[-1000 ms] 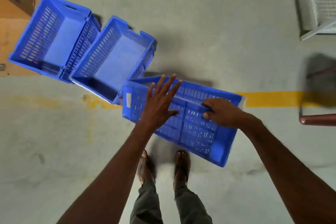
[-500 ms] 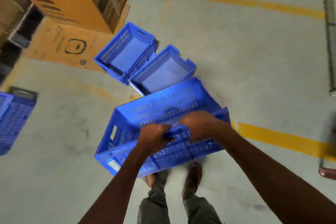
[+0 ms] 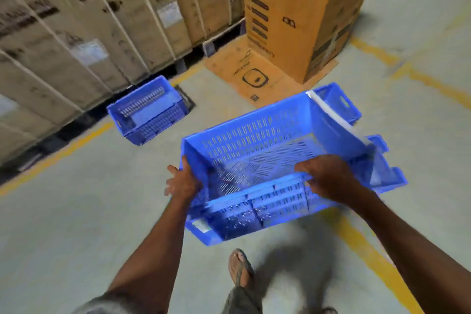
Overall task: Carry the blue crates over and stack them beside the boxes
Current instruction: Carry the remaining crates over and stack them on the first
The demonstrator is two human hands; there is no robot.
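**Crate in Carry, Held Clear of the Floor**

The carried crate (image 3: 260,160) is the reference item for all positions below. It is a blue, slotted plastic crate, held in the air above the grey concrete floor (image 3: 76,211), with its open top tilted toward the camera so that the perforated base and far wall are visible.

The left hand (image 3: 182,183) grips the left end of the crate: the fingers wrap the corner wall, with the thumb side on the outside. The right hand (image 3: 328,178) is clenched over the near long rim, toward the crate's right end. Both forearms extend from the lower edge of the view.

Two more blue crates (image 3: 382,160) lie behind the carried crate's right end (largely hidden; only their rims and handle cut-outs show).

A separate blue crate (image 3: 150,109) sits on the floor, ahead and to the left of the carried crate and well apart from it. It rests just beside a row of strapped cardboard boxes (image 3: 89,28) on pallets, next to a yellow floor line (image 3: 58,153).

Ahead and to the right of the carried crate stands a tall orange-brown carton (image 3: 300,13) on a flattened cardboard sheet (image 3: 244,71).

Below the carried crate, one sandalled foot (image 3: 239,267) is on the floor.
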